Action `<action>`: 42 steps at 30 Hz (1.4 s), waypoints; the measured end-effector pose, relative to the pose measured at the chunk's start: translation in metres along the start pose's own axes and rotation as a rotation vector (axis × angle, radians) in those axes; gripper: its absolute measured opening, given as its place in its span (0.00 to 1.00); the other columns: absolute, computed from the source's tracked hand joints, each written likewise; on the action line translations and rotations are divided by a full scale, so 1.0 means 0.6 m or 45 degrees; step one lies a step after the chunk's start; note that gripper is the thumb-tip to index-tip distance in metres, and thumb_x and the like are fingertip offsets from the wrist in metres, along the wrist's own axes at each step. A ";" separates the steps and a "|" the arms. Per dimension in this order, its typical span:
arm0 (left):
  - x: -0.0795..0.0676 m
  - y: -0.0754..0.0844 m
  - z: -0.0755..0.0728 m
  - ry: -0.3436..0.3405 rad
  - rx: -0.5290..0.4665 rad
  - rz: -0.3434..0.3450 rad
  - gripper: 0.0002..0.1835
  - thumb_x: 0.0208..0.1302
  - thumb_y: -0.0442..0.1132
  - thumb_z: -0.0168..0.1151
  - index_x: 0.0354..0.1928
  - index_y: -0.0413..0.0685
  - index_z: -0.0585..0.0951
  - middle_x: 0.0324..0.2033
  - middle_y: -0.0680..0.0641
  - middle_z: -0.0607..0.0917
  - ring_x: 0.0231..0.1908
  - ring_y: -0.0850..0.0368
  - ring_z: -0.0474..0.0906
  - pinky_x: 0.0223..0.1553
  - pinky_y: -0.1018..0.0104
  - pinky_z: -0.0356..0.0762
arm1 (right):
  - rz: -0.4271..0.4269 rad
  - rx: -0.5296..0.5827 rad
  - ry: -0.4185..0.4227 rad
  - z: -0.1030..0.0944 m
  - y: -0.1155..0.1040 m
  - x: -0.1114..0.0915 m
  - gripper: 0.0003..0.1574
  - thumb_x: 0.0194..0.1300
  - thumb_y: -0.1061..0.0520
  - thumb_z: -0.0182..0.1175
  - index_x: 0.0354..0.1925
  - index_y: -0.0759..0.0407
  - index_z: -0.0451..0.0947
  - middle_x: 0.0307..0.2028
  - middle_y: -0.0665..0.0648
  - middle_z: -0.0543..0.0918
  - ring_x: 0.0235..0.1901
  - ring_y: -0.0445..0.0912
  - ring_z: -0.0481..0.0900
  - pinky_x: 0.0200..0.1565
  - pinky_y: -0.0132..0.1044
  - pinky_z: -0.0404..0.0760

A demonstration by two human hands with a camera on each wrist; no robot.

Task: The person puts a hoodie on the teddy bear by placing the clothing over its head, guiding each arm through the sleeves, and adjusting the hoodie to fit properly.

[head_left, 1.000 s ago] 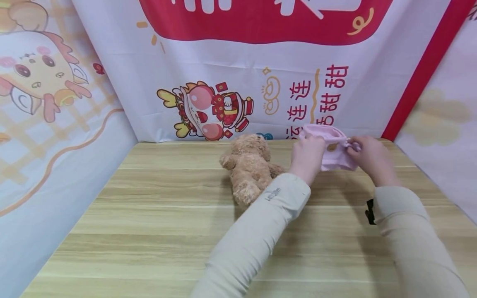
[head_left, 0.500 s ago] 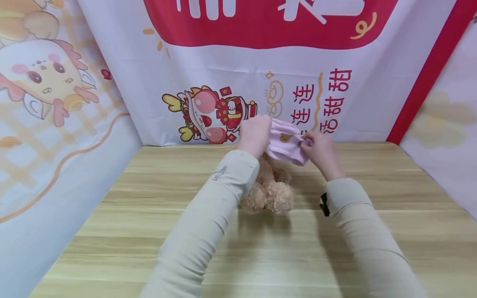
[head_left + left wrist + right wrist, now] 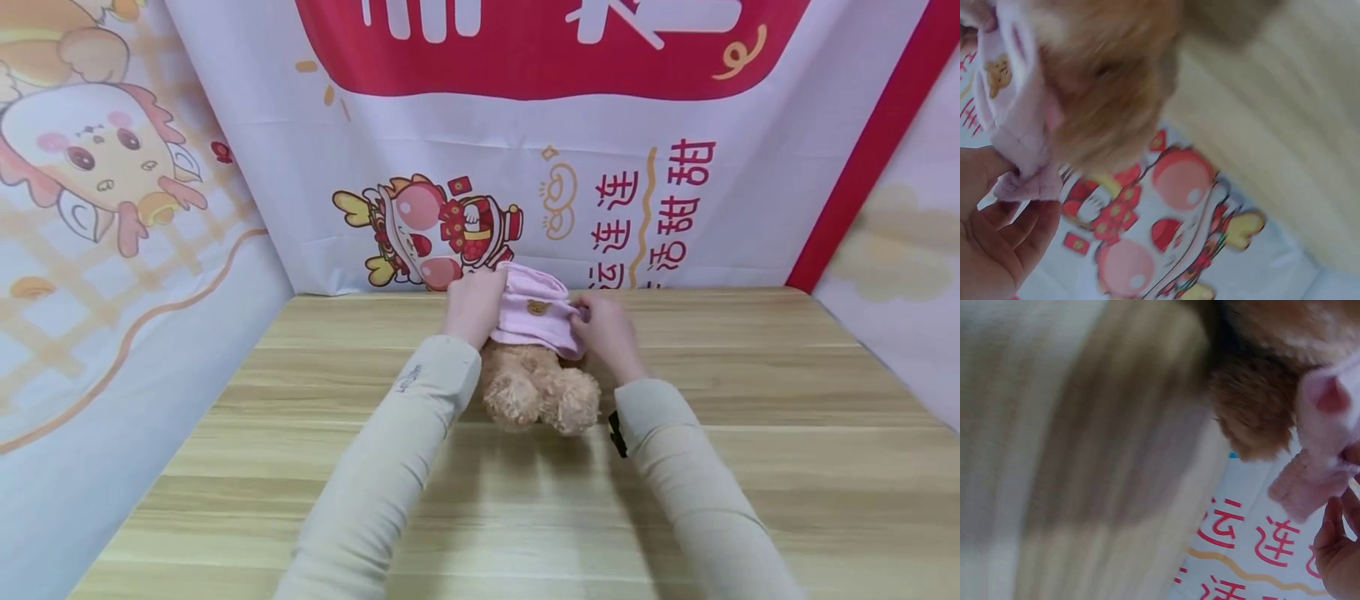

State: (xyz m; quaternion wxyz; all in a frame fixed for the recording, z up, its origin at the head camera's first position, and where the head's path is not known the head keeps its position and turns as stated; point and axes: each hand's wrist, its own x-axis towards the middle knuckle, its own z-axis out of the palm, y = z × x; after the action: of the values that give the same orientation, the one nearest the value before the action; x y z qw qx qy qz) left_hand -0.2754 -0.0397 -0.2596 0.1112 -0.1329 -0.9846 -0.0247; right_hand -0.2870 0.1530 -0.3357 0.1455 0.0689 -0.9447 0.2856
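A small pink doll's sweater (image 3: 536, 321) with a brown bear patch lies over the upper body of a tan plush teddy bear (image 3: 525, 392). Only the bear's lower body and legs show in the head view; its head is hidden behind the garment. My left hand (image 3: 474, 307) pinches the sweater's left side near the sleeve. On the opposite side my right hand (image 3: 607, 332) grips the other sleeve between thumb and fingers. In the left wrist view the sweater (image 3: 1013, 119) hangs beside the bear's fur (image 3: 1110, 81). The right wrist view shows a pink sleeve (image 3: 1307, 487) at my fingertips.
The bear is near the back edge of a wood-grain table (image 3: 300, 500). Behind it hangs a white and red printed cloth (image 3: 465, 133). Another printed cloth (image 3: 225, 333) closes the left side. A black strap (image 3: 617, 435) shows at the right cuff.
Both hands have carried the sweater leftward from the bear's right side and lowered it over the bear. The bear has turned so its legs face the front.
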 end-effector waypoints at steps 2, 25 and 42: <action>-0.004 -0.005 0.018 0.003 -0.009 0.008 0.11 0.69 0.33 0.48 0.48 0.45 0.78 0.46 0.40 0.84 0.46 0.44 0.82 0.42 0.50 0.82 | 0.024 0.028 -0.044 0.007 0.004 -0.005 0.15 0.63 0.60 0.56 0.48 0.63 0.77 0.38 0.64 0.82 0.38 0.56 0.76 0.43 0.50 0.74; -0.024 -0.045 0.126 0.123 -0.450 -0.053 0.13 0.69 0.35 0.53 0.53 0.44 0.78 0.44 0.39 0.83 0.46 0.41 0.80 0.48 0.50 0.79 | -0.081 0.178 -0.211 0.044 0.033 -0.024 0.26 0.69 0.58 0.50 0.61 0.70 0.69 0.59 0.73 0.74 0.61 0.67 0.70 0.65 0.57 0.66; -0.039 -0.028 0.160 0.234 -0.615 -0.040 0.08 0.68 0.32 0.52 0.45 0.41 0.79 0.43 0.39 0.84 0.47 0.42 0.80 0.51 0.51 0.78 | -0.047 0.192 -0.149 0.028 0.041 -0.026 0.24 0.68 0.59 0.51 0.59 0.68 0.72 0.56 0.73 0.76 0.58 0.66 0.73 0.63 0.56 0.69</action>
State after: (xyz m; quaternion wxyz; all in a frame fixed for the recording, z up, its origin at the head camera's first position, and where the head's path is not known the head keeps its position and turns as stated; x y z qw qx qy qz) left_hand -0.2784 -0.0546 -0.3585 0.1649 -0.1374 -0.9379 -0.2727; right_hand -0.2814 0.1648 -0.3664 0.0896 0.1137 -0.9260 0.3488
